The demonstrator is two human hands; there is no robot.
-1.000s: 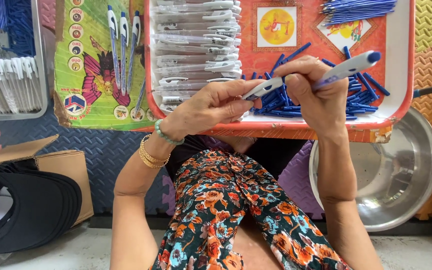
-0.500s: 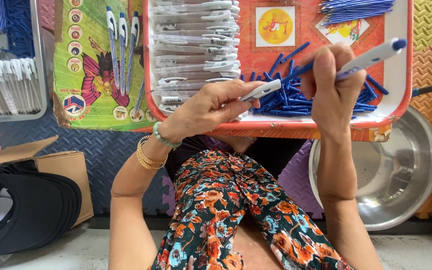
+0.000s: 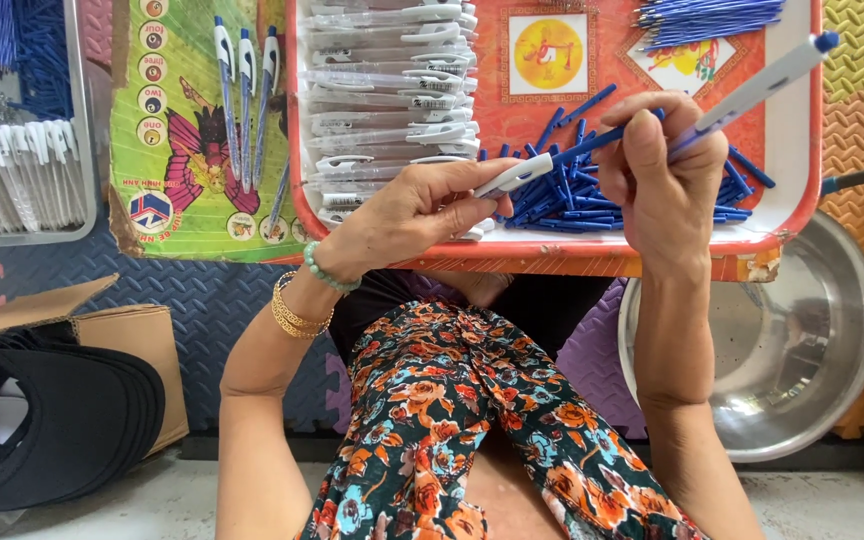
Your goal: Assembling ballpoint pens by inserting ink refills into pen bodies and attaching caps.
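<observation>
Pen parts in both your hands over the red tray (image 3: 802, 215)

Your left hand (image 3: 407, 215) pinches a white pen tip (image 3: 514, 176) with its blue refill (image 3: 592, 145); your right hand (image 3: 667, 175) is closed around a white pen barrel (image 3: 757, 88) tilted up-right

- The pen (image 3: 752, 92) is smooth, shiny white plastic with a blue tip.
- The tray (image 3: 802, 215) under it is glossy red plastic.
- The bowl (image 3: 802, 340) below the tray is shiny metal.
- The box (image 3: 122, 335) left of the bowl is matt brown cardboard.
</observation>
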